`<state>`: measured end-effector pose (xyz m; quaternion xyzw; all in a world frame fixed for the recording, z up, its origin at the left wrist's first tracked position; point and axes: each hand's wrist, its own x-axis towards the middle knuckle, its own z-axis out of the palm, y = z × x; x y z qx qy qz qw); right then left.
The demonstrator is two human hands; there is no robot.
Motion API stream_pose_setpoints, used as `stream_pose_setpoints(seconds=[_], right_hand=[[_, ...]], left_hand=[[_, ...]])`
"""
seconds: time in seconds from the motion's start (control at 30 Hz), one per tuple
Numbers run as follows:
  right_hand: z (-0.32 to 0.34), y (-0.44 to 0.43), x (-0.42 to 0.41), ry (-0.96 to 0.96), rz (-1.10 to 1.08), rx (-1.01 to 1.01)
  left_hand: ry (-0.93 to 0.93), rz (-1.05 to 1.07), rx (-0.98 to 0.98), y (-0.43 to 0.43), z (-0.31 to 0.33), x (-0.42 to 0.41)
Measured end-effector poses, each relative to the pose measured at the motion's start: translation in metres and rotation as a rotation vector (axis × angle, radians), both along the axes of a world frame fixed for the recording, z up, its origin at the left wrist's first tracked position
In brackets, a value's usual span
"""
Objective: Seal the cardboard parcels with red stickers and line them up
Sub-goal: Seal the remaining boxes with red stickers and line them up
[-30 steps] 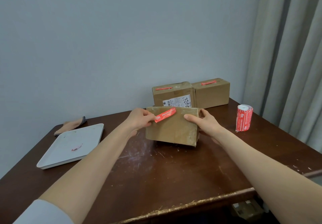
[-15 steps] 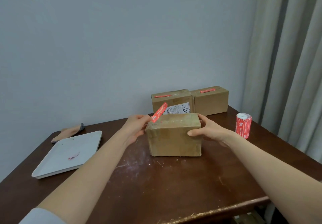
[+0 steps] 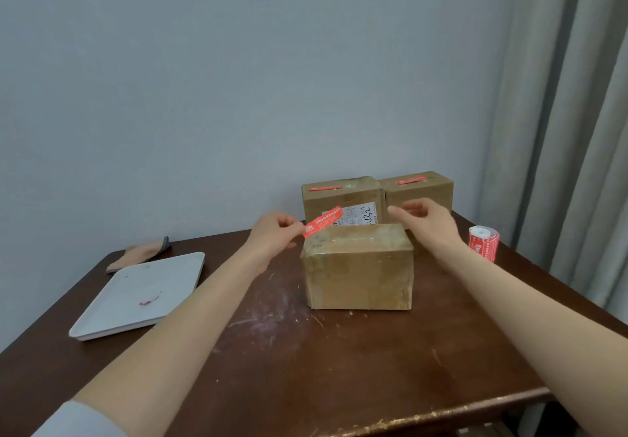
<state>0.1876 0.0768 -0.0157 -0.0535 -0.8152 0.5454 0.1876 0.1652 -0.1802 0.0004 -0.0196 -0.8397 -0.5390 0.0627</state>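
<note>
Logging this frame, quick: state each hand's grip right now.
Left hand: pinches the red sticker.
Right hand: open, holding nothing.

The plain brown cardboard parcel (image 3: 358, 273), tipped toward the person a second ago, now sits flat on the dark wooden surface (image 3: 306, 368). The right hand (image 3: 428, 225) has let go of its right side and hangs above the far right corner, fingers loose. The left hand (image 3: 275, 236) has come off the parcel too, pinching the red printed sticker strip (image 3: 323, 221) slanted above the far left edge.
</note>
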Motion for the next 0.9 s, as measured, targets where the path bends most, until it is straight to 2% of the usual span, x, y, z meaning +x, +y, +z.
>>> stream_pose_setpoints(seconds=[0.07, 0.2, 0.37, 0.5, 0.63, 0.9], right_hand=[[0.011, -0.009, 0.002, 0.038, 0.062, -0.014], [0.026, -0.034, 0.002, -0.013, 0.233, -0.001], [0.035, -0.047, -0.007, -0.136, 0.273, 0.035], [0.034, -0.040, -0.014, -0.174, 0.253, -0.078], [0.032, -0.030, -0.018, -0.226, 0.199, -0.011], [0.021, -0.031, -0.028, -0.303, 0.132, 0.304]], left_hand=[[0.058, -0.004, -0.025, -0.001, 0.006, 0.001], [0.121, -0.041, -0.103, 0.002, 0.012, -0.003], [0.155, -0.091, -0.173, 0.015, 0.023, -0.007], [0.082, -0.140, -0.085, 0.025, 0.027, -0.012], [-0.018, -0.162, 0.016, 0.034, 0.021, -0.018], [-0.012, -0.125, -0.361, 0.050, 0.004, -0.031]])
